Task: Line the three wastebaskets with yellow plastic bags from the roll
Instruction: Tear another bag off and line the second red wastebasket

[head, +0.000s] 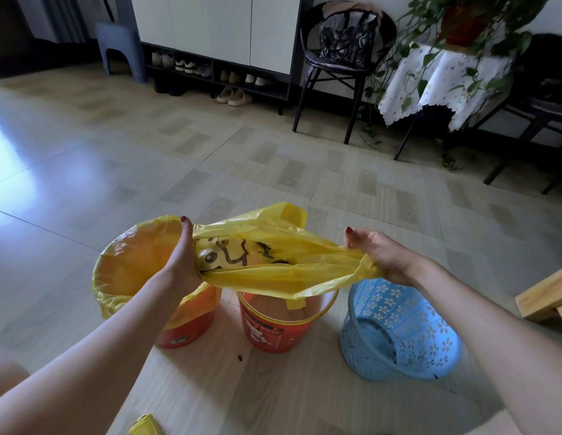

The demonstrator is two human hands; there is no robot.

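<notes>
Above the middle bucket (282, 321), the left hand (182, 262) at nine o'clock and right hand (380, 255) at three are gripping and stretching a bag (273, 262); overstretching risks tearing its thin film, or it slipping free before seating.

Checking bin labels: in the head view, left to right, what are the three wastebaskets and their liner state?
Orange wastebasket already lined with a yellow liner → red wastebasket, unlined, below the yellow bag stretched between left hand and right hand → blue wastebasket, unlined.
</notes>
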